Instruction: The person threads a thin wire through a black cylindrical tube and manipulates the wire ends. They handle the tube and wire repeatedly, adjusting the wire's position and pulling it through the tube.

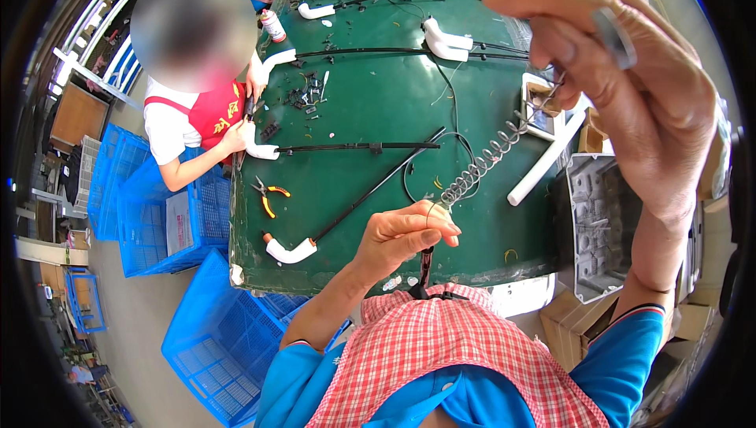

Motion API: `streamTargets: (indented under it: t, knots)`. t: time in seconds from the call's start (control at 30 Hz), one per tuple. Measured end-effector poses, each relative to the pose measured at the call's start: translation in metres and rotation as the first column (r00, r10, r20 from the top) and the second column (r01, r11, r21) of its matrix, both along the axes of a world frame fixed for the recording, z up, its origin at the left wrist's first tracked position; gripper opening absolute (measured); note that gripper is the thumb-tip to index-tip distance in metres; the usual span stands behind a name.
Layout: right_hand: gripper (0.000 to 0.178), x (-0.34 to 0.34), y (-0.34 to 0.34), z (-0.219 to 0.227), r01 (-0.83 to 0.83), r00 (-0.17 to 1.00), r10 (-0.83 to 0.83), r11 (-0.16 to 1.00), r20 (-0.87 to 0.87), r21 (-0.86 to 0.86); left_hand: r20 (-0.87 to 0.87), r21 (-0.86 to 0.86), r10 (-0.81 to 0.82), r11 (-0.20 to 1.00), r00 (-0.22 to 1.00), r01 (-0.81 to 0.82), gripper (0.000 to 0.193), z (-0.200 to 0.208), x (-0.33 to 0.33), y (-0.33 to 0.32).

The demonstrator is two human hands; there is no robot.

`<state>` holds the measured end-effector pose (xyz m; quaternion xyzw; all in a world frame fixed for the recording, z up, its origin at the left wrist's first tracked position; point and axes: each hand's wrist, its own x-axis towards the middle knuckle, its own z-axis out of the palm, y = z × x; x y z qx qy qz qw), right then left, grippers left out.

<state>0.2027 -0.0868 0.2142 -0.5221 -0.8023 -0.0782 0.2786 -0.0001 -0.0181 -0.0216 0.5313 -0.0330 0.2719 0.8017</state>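
A silver coil spring (487,159) is stretched diagonally between my two hands, over the table's near right part. My right hand (630,81), raised high and close to the camera, pinches the upper end of the spring between thumb and fingers; a metal-coloured band is on one finger. Lower down, my left hand (405,235) is closed at the spring's bottom end, thumb pressed on the fingers. A short dark rod (426,266) sticks out below that hand, toward my checked apron; how it joins the spring is hidden by the fingers.
The green table (354,192) carries black rods with white curved handles (291,251), orange-handled pliers (269,196), a white tube (547,158) and small black parts. A grey moulded tray (602,227) stands right. Blue crates (224,341) sit left. A co-worker's hands (236,137) work across the left edge.
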Motion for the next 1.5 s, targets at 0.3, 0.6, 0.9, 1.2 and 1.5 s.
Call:
streamTargets:
  t: [0.3,0.6,0.9,1.2,1.5]
  knots:
    - [0.029,-0.003,0.005,-0.003,-0.077,0.997,0.077,0.997,-0.026,-0.005,-0.084,0.08,-0.004,0.997,0.996,0.01,0.016,-0.006,-0.003,0.001]
    - [0.031,-0.027,0.017,-0.057,-0.123,0.992,0.123,0.992,-0.037,0.014,-0.324,0.131,-0.107,0.979,0.94,0.156,0.059,-0.029,-0.022,-0.007]
    - [0.033,-0.038,0.017,-0.098,-0.158,0.987,0.153,0.978,-0.049,-0.138,-0.417,-0.007,-0.22,0.971,0.882,0.239,0.043,-0.037,-0.029,-0.017]
    - [0.034,-0.037,0.015,-0.1,-0.187,0.981,0.183,0.979,-0.06,-0.085,-0.361,-0.118,-0.272,0.962,0.892,0.246,0.034,-0.046,-0.027,-0.021]
    - [0.036,-0.034,0.01,-0.105,-0.174,0.982,0.175,0.985,0.076,-0.012,-0.304,-0.254,-0.337,0.93,0.891,0.265,0.033,-0.041,-0.027,-0.024]
